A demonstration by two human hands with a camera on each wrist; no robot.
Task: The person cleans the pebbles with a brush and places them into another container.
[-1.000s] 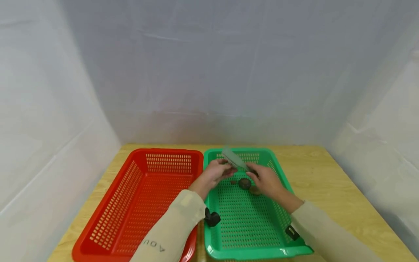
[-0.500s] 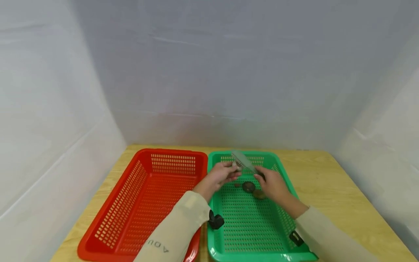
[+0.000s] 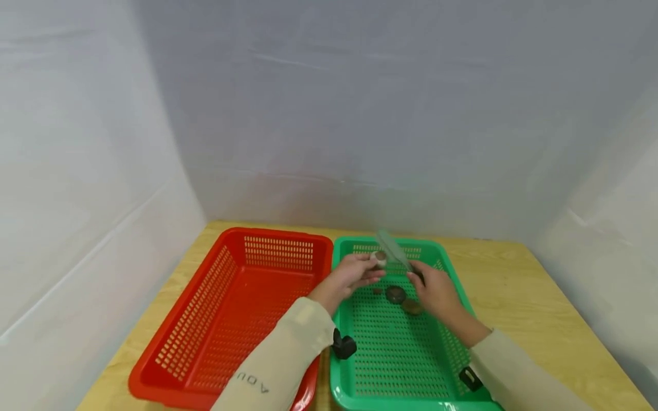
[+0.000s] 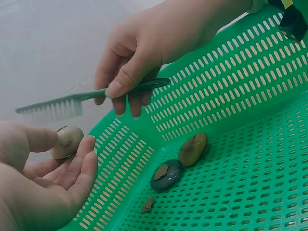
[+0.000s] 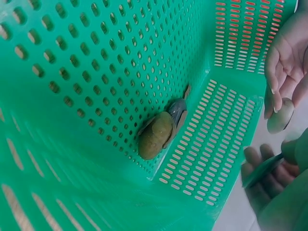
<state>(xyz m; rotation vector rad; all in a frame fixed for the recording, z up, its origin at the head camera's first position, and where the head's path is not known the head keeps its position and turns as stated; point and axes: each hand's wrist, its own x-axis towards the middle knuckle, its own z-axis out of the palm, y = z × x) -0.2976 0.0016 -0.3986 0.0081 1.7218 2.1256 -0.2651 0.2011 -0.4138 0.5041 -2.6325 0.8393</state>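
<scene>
The green basket (image 3: 396,365) is smooth perforated plastic, glossy at the rim. The red basket (image 3: 247,319) left of it: same material, shiny. Above it, the brush (image 4: 72,101) looks plastic, smooth-handled; the pale stone (image 4: 69,140), smooth, low sheen. Inside it, the dark stone (image 4: 169,180) and brown stone (image 4: 194,148) are smooth, glossy; the brown flake (image 4: 148,204) appears matt. Beneath it, the table (image 3: 529,319) shows wood grain. Behind it, the creased sheet (image 3: 360,114) looks mostly matt, cloth or plastic undetermined.

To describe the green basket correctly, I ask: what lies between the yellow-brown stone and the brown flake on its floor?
A dark stone, with another brown flake on top, lies between them, as the left wrist view shows.
</scene>
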